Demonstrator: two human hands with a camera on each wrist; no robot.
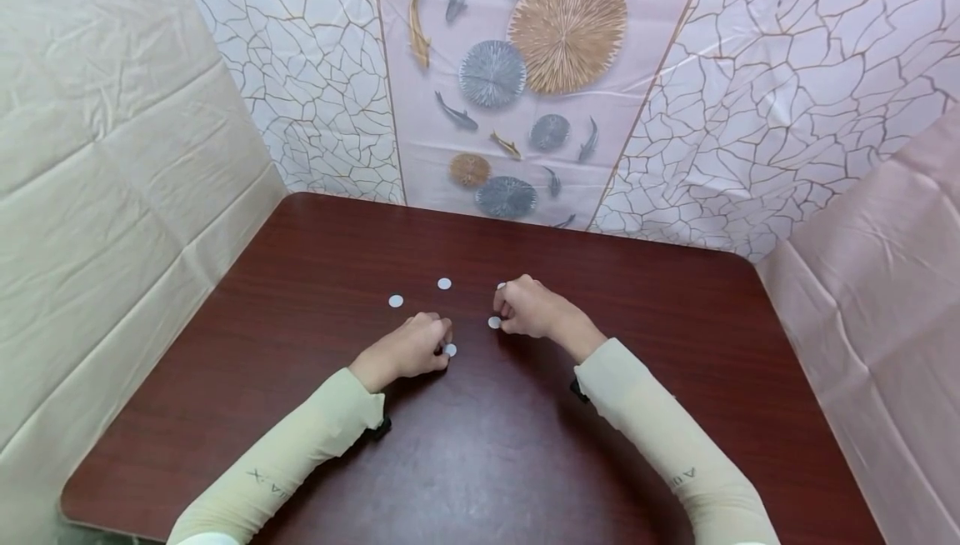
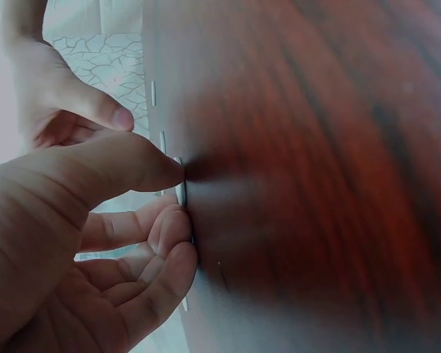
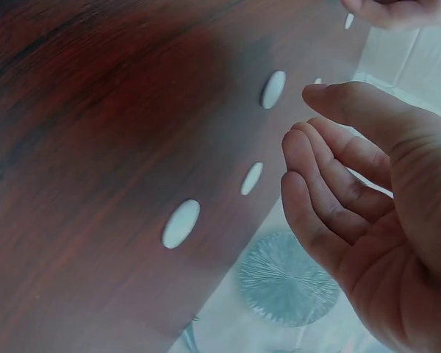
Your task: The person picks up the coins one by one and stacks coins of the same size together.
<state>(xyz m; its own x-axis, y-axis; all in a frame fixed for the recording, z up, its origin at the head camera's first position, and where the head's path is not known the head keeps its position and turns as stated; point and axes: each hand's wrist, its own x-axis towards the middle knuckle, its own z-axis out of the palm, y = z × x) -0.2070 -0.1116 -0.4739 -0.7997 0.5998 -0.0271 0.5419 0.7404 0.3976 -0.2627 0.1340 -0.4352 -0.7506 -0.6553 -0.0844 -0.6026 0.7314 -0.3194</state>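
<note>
Five discs lie on the table, around its middle and well inside every edge. They are small, round, plain white and thin, all flat and apart from each other. Two lie nearest the far edge, the right one partly covered by the right hand in the head view; one lies nearest the left edge, one just beside the right thumb, and one, nearest the near edge, at the left hand.

The left thumb and fingers bend down about that last disc, the thumb overlapping it in the left wrist view; whether they grip it I cannot tell. The right fingers are loosely bent, thumb apart from them, holding nothing.

Pale sleeves with dark lettering cover both forearms, which cross the table from its near side; dark bits show under both cuffs. Beyond the far edge hangs a cloth, white with gold crack lines, its middle panel printed with fish and round shapes. Plainer drapes flank the left and right edges.
</note>
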